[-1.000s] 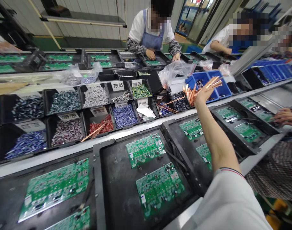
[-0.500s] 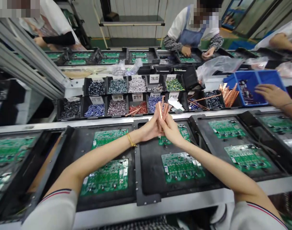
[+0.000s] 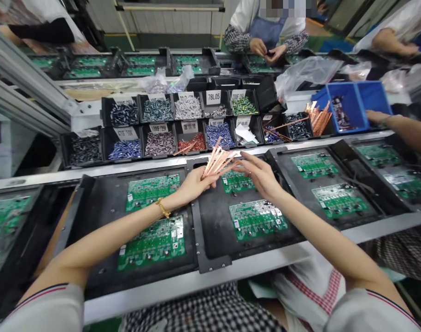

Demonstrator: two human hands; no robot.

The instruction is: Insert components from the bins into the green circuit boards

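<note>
A fanned bundle of thin copper-coloured strips (image 3: 218,159) pokes up out of my left hand (image 3: 194,185), whose fingers are wrapped round the lower ends. My right hand (image 3: 262,176) is just to the right, fingers stretched out and apart. Its fingertips reach toward the right ends of the strips; whether they touch cannot be made out. Below the hands, a black tray carries a green circuit board (image 3: 258,219) and a second board (image 3: 238,181), partly covered by my right fingers.
Black bins of small components (image 3: 123,148) stand in two rows behind the trays. More copper strips (image 3: 320,119) stand upright in a bin beside a blue box (image 3: 345,108), where another person's hand (image 3: 374,116) reaches in. Trays with boards (image 3: 338,199) lie to both sides. Co-workers sit opposite.
My hands were pressed together around the upright strips. Now the right hand has come away and opened, and the strips lean fanned out in my left. The view has shifted.
</note>
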